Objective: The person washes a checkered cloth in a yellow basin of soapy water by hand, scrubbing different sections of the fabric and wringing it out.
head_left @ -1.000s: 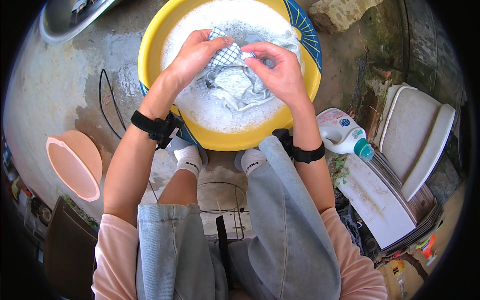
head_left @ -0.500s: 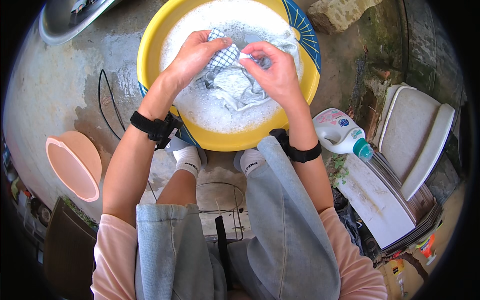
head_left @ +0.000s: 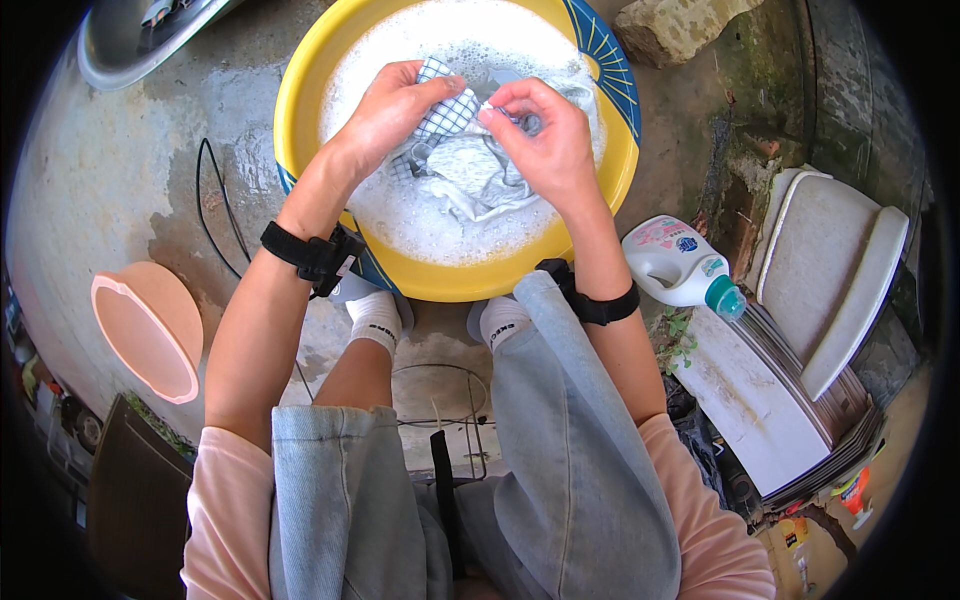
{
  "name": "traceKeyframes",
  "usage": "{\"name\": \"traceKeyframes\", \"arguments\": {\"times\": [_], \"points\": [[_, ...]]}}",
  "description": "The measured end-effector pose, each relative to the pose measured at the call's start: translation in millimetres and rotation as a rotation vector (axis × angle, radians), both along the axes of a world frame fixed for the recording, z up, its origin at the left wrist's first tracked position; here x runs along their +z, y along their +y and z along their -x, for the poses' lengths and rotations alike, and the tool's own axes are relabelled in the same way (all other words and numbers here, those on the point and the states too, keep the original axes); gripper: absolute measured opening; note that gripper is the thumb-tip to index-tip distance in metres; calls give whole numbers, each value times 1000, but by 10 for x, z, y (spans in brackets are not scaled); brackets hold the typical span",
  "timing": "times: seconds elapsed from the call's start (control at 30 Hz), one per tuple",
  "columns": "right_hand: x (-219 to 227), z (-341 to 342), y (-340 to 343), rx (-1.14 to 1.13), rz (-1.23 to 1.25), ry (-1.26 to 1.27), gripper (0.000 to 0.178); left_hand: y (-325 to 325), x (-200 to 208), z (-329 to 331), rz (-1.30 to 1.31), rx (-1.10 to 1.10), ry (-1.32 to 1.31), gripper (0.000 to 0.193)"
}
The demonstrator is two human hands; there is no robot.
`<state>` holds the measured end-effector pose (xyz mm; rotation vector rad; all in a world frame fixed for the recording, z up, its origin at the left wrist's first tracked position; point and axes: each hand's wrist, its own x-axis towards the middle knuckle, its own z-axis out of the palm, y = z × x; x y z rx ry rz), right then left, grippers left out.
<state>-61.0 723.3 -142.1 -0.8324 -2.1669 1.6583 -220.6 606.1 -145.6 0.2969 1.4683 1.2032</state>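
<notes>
- The blue-and-white checked cloth (head_left: 447, 116) is held above the suds (head_left: 372, 80), near the middle of the round yellow basin (head_left: 470, 288), which stands on the concrete floor (head_left: 110, 210).
- The left hand (head_left: 393, 108) has its grip closed on the cloth's left part, thumb laid over the top.
- The right hand (head_left: 552, 135) has its grip narrowed to a thumb-and-finger pinch, on what looks like a small bit of the same cloth; its far fingers are partly hidden.
- Handling, as a judgement: thin, limp and light, though soaking would add weight, and soapy enough to slide. An edge or a fold would give the surest hold.
- Just below the hands lies a pale grey garment (head_left: 470, 178), wet and bunched; whether it is joined to the checked cloth cannot be told.
- Near the basin's right rim, a white detergent bottle (head_left: 675, 262) with a teal cap carries a pink and blue printed label.
- By the basin's near rim, the white socks (head_left: 375, 318) bear dark lettering.
</notes>
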Motion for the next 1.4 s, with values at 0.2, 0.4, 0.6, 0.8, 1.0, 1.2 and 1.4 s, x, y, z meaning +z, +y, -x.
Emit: {"name": "traceKeyframes", "arguments": {"times": [0.2,0.4,0.6,0.8,1.0,1.2,1.4], "points": [[-92,-10,4,-56,142,50,13,-1,-55,-35,-43,-3,6,20],[27,0,81,29,147,-81,17,-5,182,53,4,-56,14,20],[121,57,65,42,168,-144,19,-13,-24,-12,-220,-95,163,15],[55,97,137,-11,185,-228,35,78,-30,74,-64,-296,497,16],[-20,341,254,-24,-38,-285,36,175,13,72,3,-242,586,29],[-81,470,447,-162,-283,-284,36,81,-216,212,6,-411,797,28],[-88,341,771,-344,320,-27,47,-26,-243,511,43,-373,836,25]]}}
